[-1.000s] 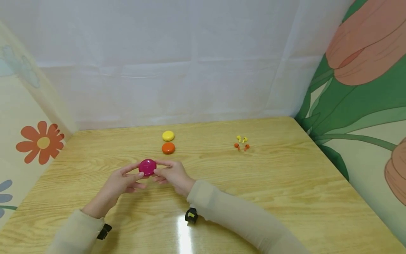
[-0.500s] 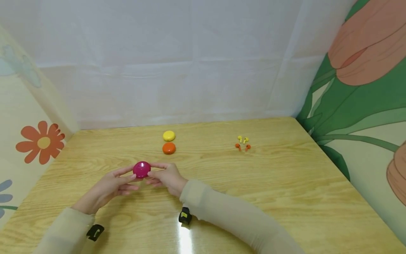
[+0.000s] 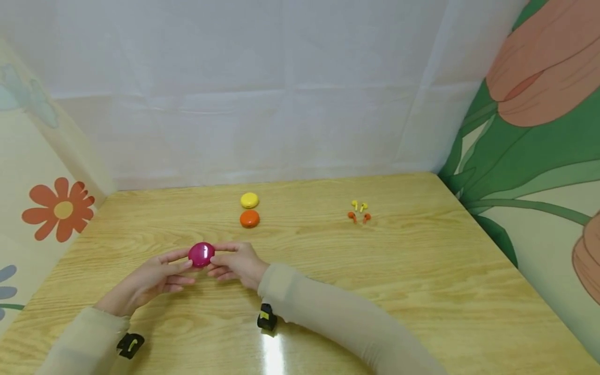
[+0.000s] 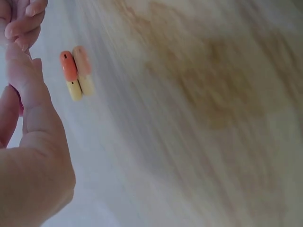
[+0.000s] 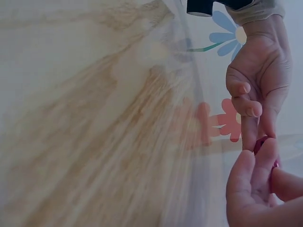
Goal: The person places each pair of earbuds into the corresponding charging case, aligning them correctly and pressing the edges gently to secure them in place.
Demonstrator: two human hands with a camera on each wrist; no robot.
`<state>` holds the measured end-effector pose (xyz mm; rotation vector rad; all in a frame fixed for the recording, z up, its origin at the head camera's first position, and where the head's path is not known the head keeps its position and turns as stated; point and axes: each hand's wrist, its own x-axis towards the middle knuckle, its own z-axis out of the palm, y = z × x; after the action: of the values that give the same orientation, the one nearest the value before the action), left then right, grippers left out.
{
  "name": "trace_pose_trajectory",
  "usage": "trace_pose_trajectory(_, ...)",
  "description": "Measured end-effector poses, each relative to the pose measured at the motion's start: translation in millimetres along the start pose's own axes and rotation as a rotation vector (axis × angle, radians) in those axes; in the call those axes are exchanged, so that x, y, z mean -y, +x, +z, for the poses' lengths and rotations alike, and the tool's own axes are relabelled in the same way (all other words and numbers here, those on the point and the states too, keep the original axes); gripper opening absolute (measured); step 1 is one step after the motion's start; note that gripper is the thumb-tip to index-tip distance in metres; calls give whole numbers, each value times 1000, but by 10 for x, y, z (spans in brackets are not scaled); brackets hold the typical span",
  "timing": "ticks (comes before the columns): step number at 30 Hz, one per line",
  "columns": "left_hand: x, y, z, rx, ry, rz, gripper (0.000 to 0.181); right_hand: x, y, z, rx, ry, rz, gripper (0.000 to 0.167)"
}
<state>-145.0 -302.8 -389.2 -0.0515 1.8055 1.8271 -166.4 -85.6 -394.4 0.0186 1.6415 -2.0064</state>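
Both hands hold a glossy magenta round earbud case [image 3: 201, 254] just above the table, left of centre in the head view. My left hand [image 3: 152, 276] pinches its left edge between thumb and finger, other fingers spread below. From the opposite side, my right hand [image 3: 241, 264] grips the right edge with thumb and index finger. The lid looks closed. In the right wrist view only a strip of the magenta case [image 5: 260, 144] shows between the fingers. Beyond the hands lie an orange round case [image 3: 249, 219] and a yellow round case [image 3: 249, 200], one behind the other.
A pair of yellow earbuds [image 3: 363, 207] and a pair of orange earbuds [image 3: 367, 216] lie at the back right of the wooden table [image 3: 422, 281]. A white sheet [image 3: 281, 104] hangs behind; painted panels stand at both sides.
Both hands have moved left and slightly toward the person, carrying the magenta earbud case with them. The other cases and the earbuds lie where they were.
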Motion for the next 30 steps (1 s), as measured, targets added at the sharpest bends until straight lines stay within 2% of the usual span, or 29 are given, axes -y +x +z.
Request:
trace_pose_trajectory(6,4,-16,-9,-8,22,-29,45,-3,18,60,-21,7,54,26)
trace_pose_trajectory(9,18,-9,-14,-11,11,-37,36,-1,23,72,-39,-1,67,25)
trace_pose_trajectory(17,53,37,-32,40,-49,-39,29,-11,55,80,-81,-20,83,23)
trace_pose_trajectory(21,51,45,-11,33,-39,-47,33,-34,70,76,-85,-12,94,22)
trace_pose_trajectory(30,11,76,38,13,21,-71,54,-58,100,77,-108,-17,122,19)
